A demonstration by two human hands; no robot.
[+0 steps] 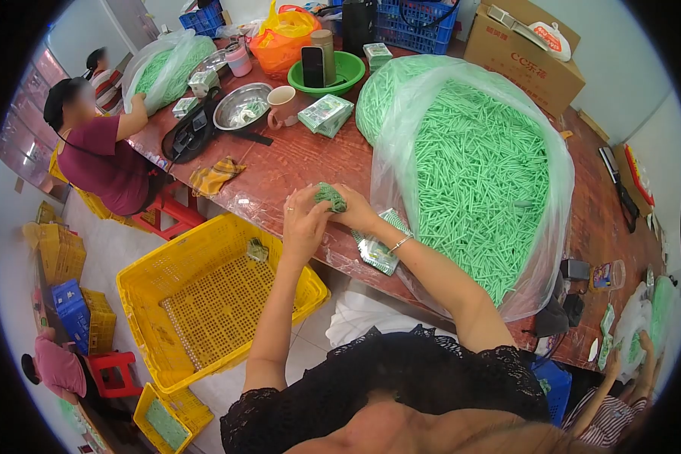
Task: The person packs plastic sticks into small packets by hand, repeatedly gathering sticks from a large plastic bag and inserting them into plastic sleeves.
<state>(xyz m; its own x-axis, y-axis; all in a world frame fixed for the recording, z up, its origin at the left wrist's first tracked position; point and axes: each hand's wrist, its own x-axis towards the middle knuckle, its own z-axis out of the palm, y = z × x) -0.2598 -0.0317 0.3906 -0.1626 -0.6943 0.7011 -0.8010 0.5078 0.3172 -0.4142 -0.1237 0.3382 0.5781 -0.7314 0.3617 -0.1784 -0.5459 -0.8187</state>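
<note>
My left hand [304,221] and my right hand [354,209] are closed together around a bundle of short green sticks [330,197], above the table's front edge. The ends of the sticks show between my fingers. Just below my right wrist, which wears a bracelet, lie flat printed packs [377,253] with green and white faces. To the right of my hands stands a large clear plastic bag [397,163], open and full of loose green sticks [480,174]. Under my left forearm is a yellow crate [147,276] with one small pack [257,250] in it.
On the red-brown table [280,163] stand a metal bowl [227,117], a mug [281,106], a green basin [348,72], stacked packs [325,115] and a yellow cloth [217,177]. A cardboard box [522,57] is at the back. Other people sit at left and lower right.
</note>
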